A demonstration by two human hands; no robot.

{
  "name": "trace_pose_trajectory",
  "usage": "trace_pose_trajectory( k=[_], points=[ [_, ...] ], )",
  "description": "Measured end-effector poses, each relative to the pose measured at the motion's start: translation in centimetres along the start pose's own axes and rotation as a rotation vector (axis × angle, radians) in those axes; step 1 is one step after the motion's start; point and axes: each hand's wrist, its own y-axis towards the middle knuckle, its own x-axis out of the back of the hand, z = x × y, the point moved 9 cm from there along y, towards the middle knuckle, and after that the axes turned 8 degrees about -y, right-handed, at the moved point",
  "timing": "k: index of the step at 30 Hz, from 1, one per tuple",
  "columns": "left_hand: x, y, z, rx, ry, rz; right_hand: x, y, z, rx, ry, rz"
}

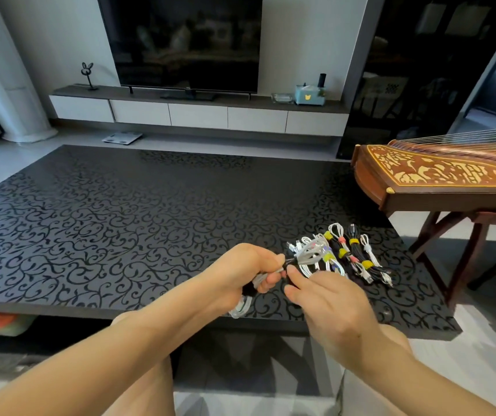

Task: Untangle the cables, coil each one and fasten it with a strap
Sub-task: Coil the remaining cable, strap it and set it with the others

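While most of the cables already lie tied in a row, the one in hand looks to be at the strap step. In the head view, the left hand [249, 271] is closed tight round a thin white coiled cable [242, 307]. It holds the coil just above the near edge of the big black table with the curly pattern [120, 220], a bit right of the middle. One loop of the cable hangs out below the fist. A soft black strap [248, 291] peeks out between the fingers. The right hand [328, 298] is just right of the left hand and touches it. Its thumb and first finger are bent and seem to pinch the loose end of the strap, though that end is small, dark and hard to see. On the table, just past the hands and to the right, lies the row of tied white and black cables [358, 259], side by side. Small yellow and pink straps [343, 253] go round them. The white ones at the left end of the row are blurry, so I cannot tell if each is tied. Next, I think, the right hand must pull the strap snug round the coil and press it shut. The left hand must hold the loops together for that. Then the coil can go down beside the row. Farther off to the right stands a brown wooden string instrument with gold patterns [436, 175].
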Motion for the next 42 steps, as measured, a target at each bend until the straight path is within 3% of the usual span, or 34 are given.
trace_pose_trajectory(
  k=[6,10,12,16,17,19,23,27,31,34,37,42],
  points=[
    [-0.3,0.2,0.5,-0.025,-0.060,0.009,-1.6,-2.3,-0.2,0.080,-0.130,0.005],
    [0.5,-0.1,-1.3,-0.241,0.161,-0.033,-1.9,-3.5,-1.4,0.004,0.009,0.050],
    [1.0,-0.4,-2.6,-0.380,0.365,-0.076,-1.7,-4.1,-3.3,-0.283,0.193,0.096],
    [0.0,-2.0,-5.3,-0.743,0.818,-0.095,-6.5,-8.4,-7.0,-1.390,1.136,0.244],
    [-0.8,-2.6,-5.8,-0.855,0.919,-0.074,-7.6,-8.8,-6.3,-1.540,1.302,0.345],
    [-2.1,-3.3,-6.1,-1.018,1.077,-0.014,-8.8,-8.3,-4.9,-1.631,1.486,0.562],
    [-3.8,-4.5,-5.7,-1.203,1.250,0.121,-9.7,-5.2,-4.5,-1.397,1.571,0.688],
    [-3.9,-4.8,-4.4,-1.206,1.353,0.181,-9.0,-2.6,-6.0,-1.183,1.338,0.720],
    [-2.5,-3.8,-3.2,-1.014,1.302,0.055,-6.4,0.5,-7.0,-0.870,0.687,0.778],
    [-1.3,-3.5,-2.4,-0.888,1.050,-0.070,-4.3,1.9,-5.6,-0.639,0.175,0.643],
    [-1.2,-3.3,-0.7,-0.805,0.927,-0.082,-3.5,0.9,-3.9,-0.520,0.025,0.472],
    [0.1,-1.5,1.3,-0.433,0.706,-0.106,-3.4,-1.1,-2.2,-0.364,-0.094,0.333]
  ],
)
